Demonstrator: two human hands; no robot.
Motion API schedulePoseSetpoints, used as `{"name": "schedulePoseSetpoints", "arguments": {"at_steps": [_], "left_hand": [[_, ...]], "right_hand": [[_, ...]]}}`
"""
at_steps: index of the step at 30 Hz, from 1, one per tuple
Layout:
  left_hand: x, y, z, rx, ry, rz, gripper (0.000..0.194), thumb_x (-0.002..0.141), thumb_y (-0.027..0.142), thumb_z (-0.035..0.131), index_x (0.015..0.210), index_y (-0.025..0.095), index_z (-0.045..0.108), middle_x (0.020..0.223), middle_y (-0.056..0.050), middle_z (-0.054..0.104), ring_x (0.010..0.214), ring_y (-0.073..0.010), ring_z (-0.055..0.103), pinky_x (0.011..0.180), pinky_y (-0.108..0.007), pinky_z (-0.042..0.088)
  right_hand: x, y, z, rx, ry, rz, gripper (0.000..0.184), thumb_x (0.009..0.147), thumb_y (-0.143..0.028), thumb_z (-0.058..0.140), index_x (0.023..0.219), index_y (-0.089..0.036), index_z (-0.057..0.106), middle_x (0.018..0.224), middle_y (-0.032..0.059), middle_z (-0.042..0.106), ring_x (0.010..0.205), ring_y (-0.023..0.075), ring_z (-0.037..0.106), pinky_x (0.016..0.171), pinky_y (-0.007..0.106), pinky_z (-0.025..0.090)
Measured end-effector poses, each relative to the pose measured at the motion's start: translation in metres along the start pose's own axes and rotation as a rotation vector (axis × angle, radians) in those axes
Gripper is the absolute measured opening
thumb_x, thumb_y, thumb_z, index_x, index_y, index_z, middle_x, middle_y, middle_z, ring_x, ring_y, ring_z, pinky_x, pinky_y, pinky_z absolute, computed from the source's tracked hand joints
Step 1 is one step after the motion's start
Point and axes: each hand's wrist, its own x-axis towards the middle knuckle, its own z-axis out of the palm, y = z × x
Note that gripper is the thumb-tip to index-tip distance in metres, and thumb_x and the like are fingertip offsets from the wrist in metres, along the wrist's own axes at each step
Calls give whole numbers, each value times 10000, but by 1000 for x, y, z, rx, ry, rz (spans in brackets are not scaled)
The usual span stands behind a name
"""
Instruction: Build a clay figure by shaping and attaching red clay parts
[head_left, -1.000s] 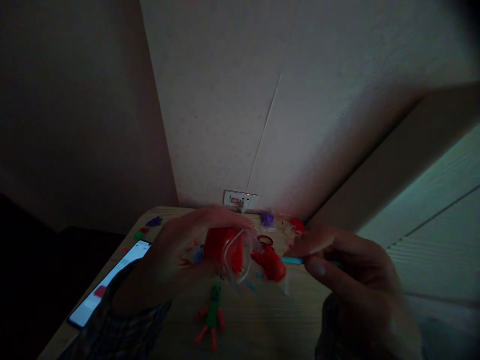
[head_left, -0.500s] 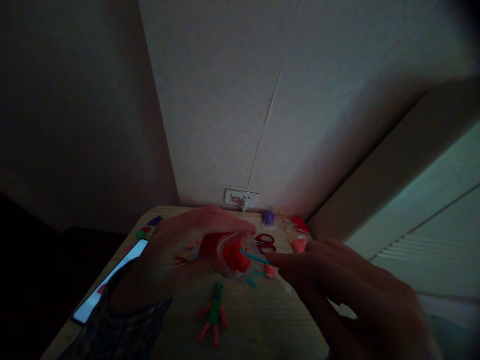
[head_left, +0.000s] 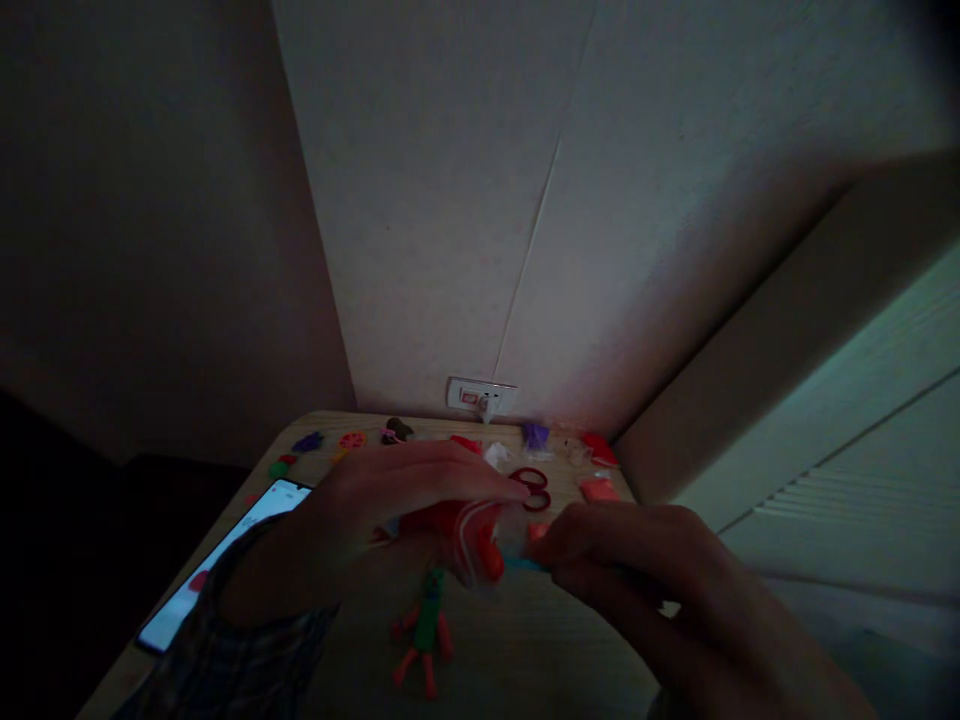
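My left hand [head_left: 375,510] is wrapped around a clear plastic bag [head_left: 469,535] of red modelling clay [head_left: 490,560], its mouth facing right. Between the thumb and fingers of my right hand [head_left: 645,580] is a thin blue modelling tool [head_left: 523,564], its tip at the clay by the bag's opening. Whether the tip touches the clay I cannot tell. Below the bag, a small clay figure [head_left: 427,620] with a green body and pinkish-orange limbs lies on the wooden table [head_left: 517,650].
A lit phone [head_left: 176,615] lies at the table's left. Beyond my hands are red-handled scissors [head_left: 534,498], a purple clay packet [head_left: 535,437], a red packet [head_left: 600,449] and a coral packet [head_left: 598,490]. A wall socket [head_left: 481,396] with a plug sits behind the table.
My right hand and the blue tool have moved down a little. My left hand has flattened over the bag, and its mouth has tipped lower, with the red clay bulging at the opening.
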Motion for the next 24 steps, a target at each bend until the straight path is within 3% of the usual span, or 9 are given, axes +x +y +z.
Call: {"name": "schedulePoseSetpoints", "arguments": {"at_steps": [3, 9, 16, 20, 24], "left_hand": [[1, 0, 2, -30, 13, 22, 299, 1059, 430, 705, 1301, 265, 765, 1167, -82, 870, 1052, -202, 840, 949, -223, 637], [5, 10, -2, -33, 11, 25, 301, 993, 361, 812, 1275, 268, 769, 1145, -78, 872, 1021, -209, 845, 934, -221, 645], [4, 14, 2, -43, 102, 70, 300, 1020, 418, 769, 1280, 269, 757, 1143, -65, 864, 980, -206, 849, 894, -218, 664], [4, 14, -2, 18, 123, 51, 263, 1031, 443, 758, 1215, 256, 770, 1149, -45, 874, 1007, -171, 845, 929, -167, 627], [3, 15, -5, 51, 131, 23, 295, 1008, 475, 781, 1235, 287, 769, 1197, -28, 880, 1081, -187, 839, 973, -188, 620]], "right_hand": [[5, 7, -6, 71, -83, 74, 507, 1091, -603, 574, 750, -274, 753, 654, 12, 741, 577, 176, 673, 531, 292, 475], [11, 26, -6, 273, -164, 94, 477, 1069, -607, 620, 800, -232, 744, 682, -4, 645, 653, 163, 591, 591, 281, 427], [14, 35, 1, 516, -234, 133, 521, 1036, -667, 637, 819, -201, 727, 739, 8, 617, 695, 165, 516, 625, 301, 370], [16, 36, 4, 586, -213, 143, 491, 1054, -628, 631, 845, -198, 745, 705, -19, 555, 630, 135, 438, 573, 283, 314], [15, 33, 4, 578, -137, 174, 487, 1030, -633, 667, 821, -202, 756, 663, -35, 514, 572, 119, 336, 518, 272, 266]]}}
